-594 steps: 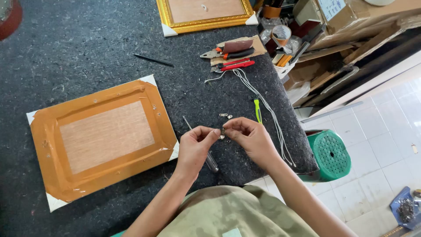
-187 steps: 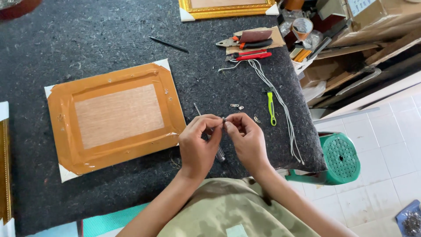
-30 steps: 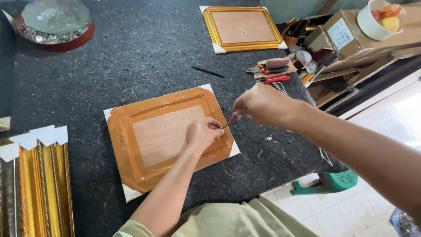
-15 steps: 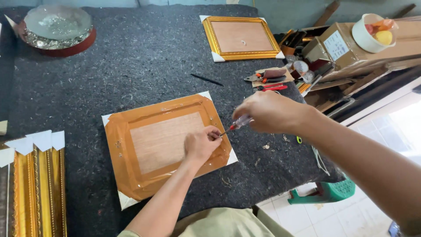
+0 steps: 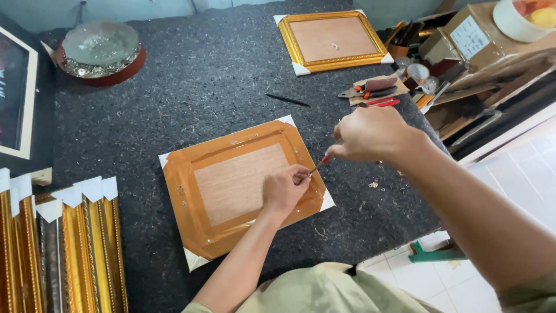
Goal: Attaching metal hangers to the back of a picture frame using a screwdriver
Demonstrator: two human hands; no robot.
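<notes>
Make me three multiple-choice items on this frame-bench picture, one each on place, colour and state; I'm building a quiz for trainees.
1. Where does the left hand rest?
A. on the taped frame back
B. on the glass bowl
C. on the pliers

2. What colour is the handle of the screwdriver in the right hand?
A. green
B. red
C. blue

3. How does the gold frame at the far edge lie?
A. upright
B. back side up
C. stacked on another frame

Answers:
1. A, the fingers press on its right border.
2. B, red shows just below the fist.
3. B, its plain board backing faces up.
</notes>
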